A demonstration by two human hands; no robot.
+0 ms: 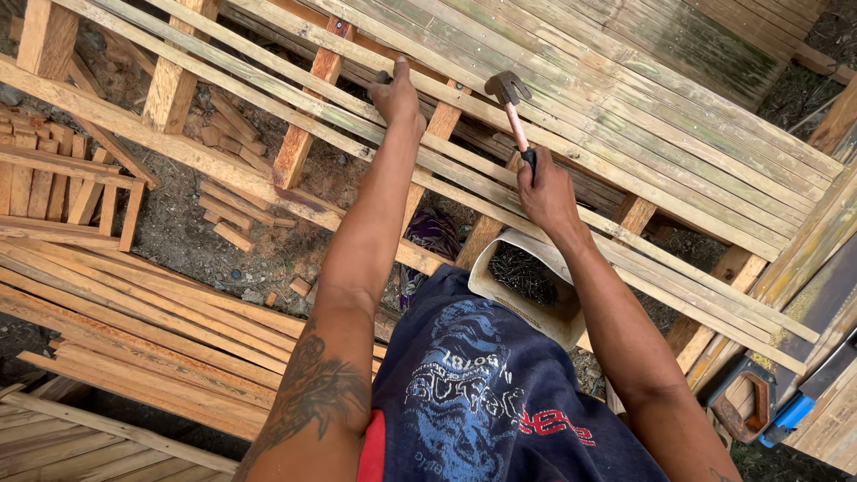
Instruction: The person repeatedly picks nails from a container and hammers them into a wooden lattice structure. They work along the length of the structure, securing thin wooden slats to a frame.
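Right hand (546, 192) clenching the handle of a hammer (511, 105), head raised just above the bamboo slats (625, 134). Left hand (397, 94) reaching forward and pressing down on a slat (464, 107) just left of the hammer head, fingers (401, 66) bent over it; whether pinching anything, impossible to tell. White tub of nails (527, 284) sitting below the right wrist against the lap, wooden joists (308, 116) crossing under the slats, loose laths (134, 312) lying at left, saw (750, 402) resting at lower right.
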